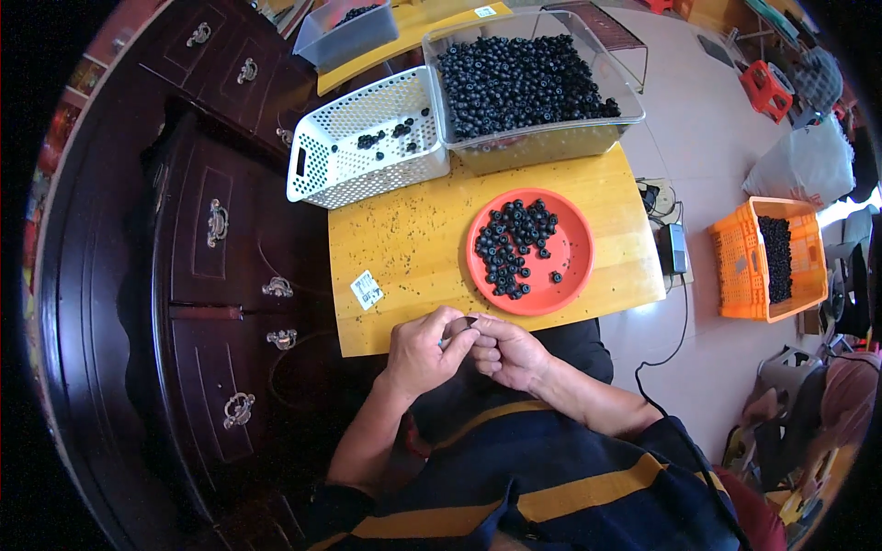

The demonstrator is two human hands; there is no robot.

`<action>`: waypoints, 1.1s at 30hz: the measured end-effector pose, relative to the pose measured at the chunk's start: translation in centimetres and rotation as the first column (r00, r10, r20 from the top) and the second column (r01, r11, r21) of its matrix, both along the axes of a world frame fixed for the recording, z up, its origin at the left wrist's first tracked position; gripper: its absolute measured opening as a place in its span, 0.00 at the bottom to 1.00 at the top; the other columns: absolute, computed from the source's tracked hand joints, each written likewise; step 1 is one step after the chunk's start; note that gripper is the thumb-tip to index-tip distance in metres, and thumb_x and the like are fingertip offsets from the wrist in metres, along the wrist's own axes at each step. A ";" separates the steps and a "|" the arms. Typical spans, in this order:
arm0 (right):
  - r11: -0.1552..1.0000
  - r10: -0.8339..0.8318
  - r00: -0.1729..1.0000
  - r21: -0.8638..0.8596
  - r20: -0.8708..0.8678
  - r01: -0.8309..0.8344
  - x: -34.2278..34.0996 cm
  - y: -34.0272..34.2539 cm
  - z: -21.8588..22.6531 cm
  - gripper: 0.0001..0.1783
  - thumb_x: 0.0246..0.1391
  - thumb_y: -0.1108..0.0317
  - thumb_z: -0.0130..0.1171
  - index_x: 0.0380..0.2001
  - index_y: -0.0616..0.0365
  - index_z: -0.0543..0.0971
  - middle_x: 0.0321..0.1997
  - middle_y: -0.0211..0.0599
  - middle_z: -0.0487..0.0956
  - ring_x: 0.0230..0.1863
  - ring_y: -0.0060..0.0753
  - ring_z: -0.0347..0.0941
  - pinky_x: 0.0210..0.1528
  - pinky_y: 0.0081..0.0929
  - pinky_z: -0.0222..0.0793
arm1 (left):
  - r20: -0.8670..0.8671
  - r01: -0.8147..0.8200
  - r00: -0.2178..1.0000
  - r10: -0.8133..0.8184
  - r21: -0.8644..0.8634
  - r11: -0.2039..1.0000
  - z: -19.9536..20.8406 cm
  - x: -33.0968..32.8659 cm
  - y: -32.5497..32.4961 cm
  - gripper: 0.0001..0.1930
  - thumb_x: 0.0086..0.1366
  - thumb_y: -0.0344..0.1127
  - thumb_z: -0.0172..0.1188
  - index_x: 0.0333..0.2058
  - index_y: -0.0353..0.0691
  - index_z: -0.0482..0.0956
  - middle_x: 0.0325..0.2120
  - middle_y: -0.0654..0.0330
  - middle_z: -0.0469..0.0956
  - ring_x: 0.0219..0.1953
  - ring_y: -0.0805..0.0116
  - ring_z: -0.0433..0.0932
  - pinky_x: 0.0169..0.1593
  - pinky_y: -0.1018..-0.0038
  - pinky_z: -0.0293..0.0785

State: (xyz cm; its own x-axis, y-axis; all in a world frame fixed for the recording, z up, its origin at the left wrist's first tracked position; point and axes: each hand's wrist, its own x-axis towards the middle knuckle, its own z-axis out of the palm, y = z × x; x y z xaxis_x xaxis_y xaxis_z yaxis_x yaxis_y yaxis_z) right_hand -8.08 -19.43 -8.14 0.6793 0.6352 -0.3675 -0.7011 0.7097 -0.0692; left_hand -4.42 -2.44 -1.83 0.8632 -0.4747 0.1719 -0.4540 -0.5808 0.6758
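My left hand (424, 354) and my right hand (516, 356) meet just over the table's front edge, fingers closed and thumbs near each other. A small dark pointed piece (471, 321) shows between the fingertips; its kind is not clear. A bit of something pale blue-green peeks out by my left fingers, mostly hidden. Just beyond the hands, a red round plate (582, 266) carries many small black round parts (519, 230) with holes in their middles. One part lies apart from the pile, at the plate's right.
Behind the plate stand a white perforated basket (317, 188) with a few black parts and a clear bin (629, 110) heaped with them. Dark crumbs and a white label (366, 290) lie on the yellow table (413, 275). Dark drawers (207, 220) flank the left; an orange crate (735, 266) stands right.
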 end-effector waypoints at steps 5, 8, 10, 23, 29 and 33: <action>0.999 0.044 0.997 0.012 -0.071 -0.043 0.1 -0.1 -0.4 0.11 0.69 0.56 0.53 0.43 0.50 0.77 0.24 0.17 0.65 0.23 0.14 0.58 0.24 0.15 0.53 | -0.127 -0.063 0.988 0.084 0.161 0.985 2.0 3.5 1.2 0.14 0.60 0.41 0.67 0.35 0.36 0.79 0.21 0.52 0.79 0.24 0.54 0.82 0.28 0.62 0.75; 0.998 0.002 0.997 -0.064 -0.078 -0.007 -0.1 0.0 -0.8 0.13 0.69 0.56 0.52 0.46 0.52 0.78 0.28 0.18 0.73 0.27 0.16 0.67 0.30 0.17 0.62 | 0.004 -0.205 0.978 0.208 0.197 0.959 2.5 9.8 3.5 0.15 0.60 0.42 0.67 0.35 0.35 0.81 0.20 0.51 0.79 0.22 0.57 0.80 0.28 0.63 0.73; 0.995 -0.005 0.997 -0.096 -0.082 -0.003 -0.5 0.1 -1.1 0.13 0.70 0.57 0.52 0.47 0.52 0.78 0.32 0.20 0.76 0.32 0.19 0.71 0.34 0.19 0.66 | 0.078 -0.318 0.948 0.309 0.144 0.937 3.4 14.2 4.4 0.15 0.59 0.42 0.67 0.33 0.33 0.81 0.19 0.52 0.79 0.23 0.61 0.81 0.29 0.66 0.74; 0.991 -0.086 0.996 -0.103 -0.014 0.084 -0.6 -1.2 -0.6 0.22 0.73 0.53 0.43 0.58 0.58 0.72 0.57 0.38 0.78 0.58 0.34 0.75 0.59 0.35 0.72 | -0.069 -0.314 0.948 0.309 -0.073 0.947 1.1 15.2 3.2 0.11 0.63 0.38 0.67 0.32 0.35 0.80 0.21 0.67 0.76 0.25 0.78 0.72 0.31 0.75 0.70; 0.995 -0.052 0.998 -0.081 0.034 0.054 -0.2 -0.5 0.2 0.27 0.73 0.46 0.38 0.58 0.57 0.72 0.55 0.35 0.79 0.55 0.31 0.76 0.57 0.34 0.72 | -0.313 -0.189 0.941 0.128 -0.174 0.966 -0.9 2.7 2.1 0.09 0.63 0.30 0.66 0.28 0.35 0.76 0.27 0.65 0.82 0.27 0.80 0.74 0.32 0.77 0.72; 0.995 -0.079 0.996 -0.049 0.053 0.081 -0.8 0.2 -0.5 0.27 0.73 0.46 0.39 0.57 0.55 0.73 0.53 0.33 0.79 0.53 0.28 0.75 0.57 0.33 0.72 | -0.232 -0.182 0.960 0.157 -0.093 0.979 -1.7 -1.9 0.6 0.10 0.58 0.30 0.69 0.39 0.39 0.82 0.21 0.56 0.81 0.22 0.65 0.81 0.28 0.68 0.75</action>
State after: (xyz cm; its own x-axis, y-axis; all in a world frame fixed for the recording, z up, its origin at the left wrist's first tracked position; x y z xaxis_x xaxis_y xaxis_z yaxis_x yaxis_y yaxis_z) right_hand -8.91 -19.20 -8.68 0.7458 0.5594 -0.3617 -0.6369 0.7580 -0.1409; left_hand -6.34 -1.84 -3.57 0.9518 -0.3066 0.0103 -0.1862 -0.5504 0.8139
